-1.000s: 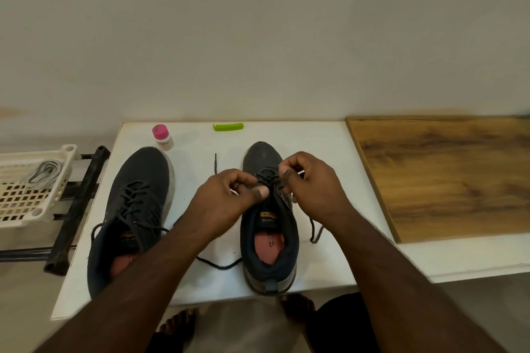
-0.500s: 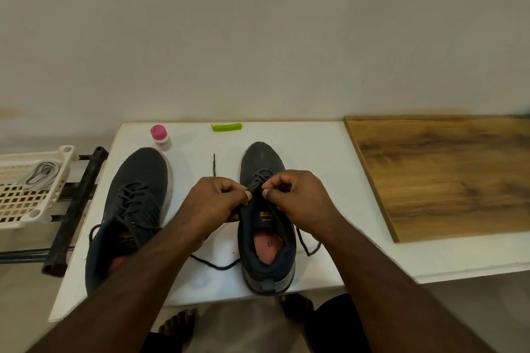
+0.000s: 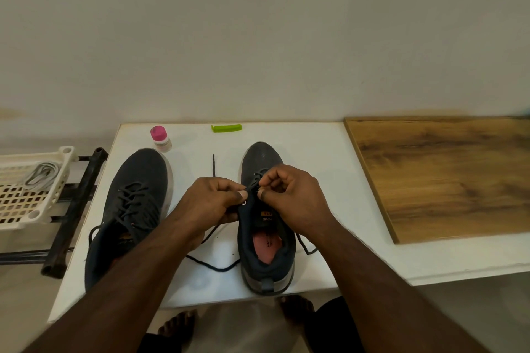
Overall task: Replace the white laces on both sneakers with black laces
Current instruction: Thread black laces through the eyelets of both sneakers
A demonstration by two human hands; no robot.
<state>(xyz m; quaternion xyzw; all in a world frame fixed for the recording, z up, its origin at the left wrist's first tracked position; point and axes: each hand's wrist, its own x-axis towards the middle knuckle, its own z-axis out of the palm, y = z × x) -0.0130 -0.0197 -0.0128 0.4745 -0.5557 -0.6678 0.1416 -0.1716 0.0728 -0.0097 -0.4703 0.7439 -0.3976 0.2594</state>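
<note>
Pinching the black lace (image 3: 213,165) at the upper eyelets of the right sneaker (image 3: 265,241), near the front edge of the table (image 3: 315,152): left hand (image 3: 213,203) and right hand (image 3: 289,195) both curled narrow around it. Risking a missed or skipped eyelet, the tip being hidden between fingers. Pulling unevenly, leaving 1 tail short; loose lengths trailing on both sides of the shoe. Snagging a trailing loop under a forearm, dragging the shoe off the front edge. Left sneaker (image 3: 134,203) sitting near the left edge, already laced black.
</note>
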